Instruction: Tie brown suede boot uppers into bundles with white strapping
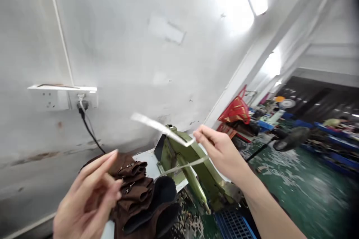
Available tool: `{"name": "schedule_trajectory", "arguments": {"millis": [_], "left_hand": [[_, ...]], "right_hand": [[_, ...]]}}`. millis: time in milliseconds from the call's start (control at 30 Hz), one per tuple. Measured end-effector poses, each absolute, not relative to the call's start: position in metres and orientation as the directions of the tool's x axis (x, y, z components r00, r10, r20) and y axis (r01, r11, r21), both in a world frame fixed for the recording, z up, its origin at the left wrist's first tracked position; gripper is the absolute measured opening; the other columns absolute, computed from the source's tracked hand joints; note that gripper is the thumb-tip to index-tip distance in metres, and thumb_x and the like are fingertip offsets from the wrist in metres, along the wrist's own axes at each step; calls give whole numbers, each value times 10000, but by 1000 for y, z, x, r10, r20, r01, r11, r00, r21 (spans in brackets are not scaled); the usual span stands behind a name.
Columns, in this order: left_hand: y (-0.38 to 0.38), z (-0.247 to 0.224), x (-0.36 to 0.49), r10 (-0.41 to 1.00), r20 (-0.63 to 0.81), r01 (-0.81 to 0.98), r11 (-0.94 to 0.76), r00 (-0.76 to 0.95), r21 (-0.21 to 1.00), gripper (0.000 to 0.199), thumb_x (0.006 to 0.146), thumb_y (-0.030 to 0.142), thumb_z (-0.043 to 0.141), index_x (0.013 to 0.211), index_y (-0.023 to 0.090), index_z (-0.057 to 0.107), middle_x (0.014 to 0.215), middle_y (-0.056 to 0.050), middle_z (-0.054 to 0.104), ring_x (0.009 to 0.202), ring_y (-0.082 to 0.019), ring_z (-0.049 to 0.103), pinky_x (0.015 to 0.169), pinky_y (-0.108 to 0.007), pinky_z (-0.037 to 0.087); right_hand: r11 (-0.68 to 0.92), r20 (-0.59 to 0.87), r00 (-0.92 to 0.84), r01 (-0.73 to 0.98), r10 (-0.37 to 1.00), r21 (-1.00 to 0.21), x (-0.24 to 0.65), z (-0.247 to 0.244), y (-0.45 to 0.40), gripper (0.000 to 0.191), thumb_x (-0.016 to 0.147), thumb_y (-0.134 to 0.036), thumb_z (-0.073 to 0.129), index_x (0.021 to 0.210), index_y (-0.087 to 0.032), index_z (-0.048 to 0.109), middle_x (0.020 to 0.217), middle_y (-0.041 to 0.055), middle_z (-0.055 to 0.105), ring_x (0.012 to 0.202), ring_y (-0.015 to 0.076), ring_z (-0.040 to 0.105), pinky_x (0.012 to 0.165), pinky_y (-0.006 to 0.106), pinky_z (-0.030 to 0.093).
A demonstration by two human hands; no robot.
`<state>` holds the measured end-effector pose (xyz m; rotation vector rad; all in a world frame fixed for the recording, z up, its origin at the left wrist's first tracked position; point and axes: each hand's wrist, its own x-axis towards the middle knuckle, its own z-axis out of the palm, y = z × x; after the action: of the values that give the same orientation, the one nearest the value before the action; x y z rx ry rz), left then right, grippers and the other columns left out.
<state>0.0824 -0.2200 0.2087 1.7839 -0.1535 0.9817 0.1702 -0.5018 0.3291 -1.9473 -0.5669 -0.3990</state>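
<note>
Between thumb and fingers, my right hand (217,149) pinches the end of a thin white strip (159,127), which is bent near my fingertips and sticks out to the left in the air. A second pale strip (185,166) runs below that hand, in front of a green machine (187,149); where its right end goes is hidden. My left hand (89,198) is at lower left with its thumb and index finger apart, and nothing shows between them. Just right of it lies a stack of brown shoe uppers (137,186) with dark openings, partly covered by this hand.
A wall socket (56,99) with a black plug and cord (91,132) is at left. Scraps litter the green floor (303,183). A blue plastic crate (235,224) stands below the machine, a red bag (237,110) behind. A dark rounded object on a stalk (291,138) juts in at right.
</note>
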Motion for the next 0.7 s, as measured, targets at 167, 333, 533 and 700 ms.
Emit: {"name": "schedule_trajectory", "arguments": {"millis": [167, 333, 533, 700], "left_hand": [[-307, 284, 121, -466, 527, -655, -165, 711, 738, 354, 776, 365, 738, 1121, 285, 728, 888, -38, 732, 571, -136, 560, 536, -236, 508], [-381, 281, 123, -707, 301, -389, 40, 640, 920, 275, 824, 413, 672, 800, 158, 773, 584, -17, 630, 514, -103, 511, 487, -197, 422], [-421, 283, 98, -710, 304, -235, 197, 635, 952, 292, 792, 441, 712, 788, 149, 704, 736, -45, 692, 632, -129, 585, 629, -247, 515], [-462, 273, 73, -689, 363, -392, 123, 627, 912, 270, 866, 407, 646, 807, 146, 676, 754, -27, 648, 708, -125, 551, 675, -229, 459]], "right_hand": [[-487, 462, 872, 479, 163, -731, 83, 343, -523, 288, 820, -352, 717, 616, -201, 580, 559, -40, 474, 514, 93, 375, 464, 246, 254], [-618, 462, 886, 351, -22, -704, 16, 394, -594, 258, 784, -280, 742, 588, -183, 607, 492, -72, 474, 449, 47, 369, 451, 218, 216], [-463, 145, 989, 119, -21, -878, -25, 379, -682, 266, 804, -276, 713, 578, -173, 616, 467, -52, 540, 362, 39, 420, 399, 192, 247], [-220, 8, 968, 65, 249, -973, -26, 287, -676, 437, 887, -608, 522, 1045, -218, 639, 870, 44, 698, 515, 92, 590, 490, 220, 410]]}}
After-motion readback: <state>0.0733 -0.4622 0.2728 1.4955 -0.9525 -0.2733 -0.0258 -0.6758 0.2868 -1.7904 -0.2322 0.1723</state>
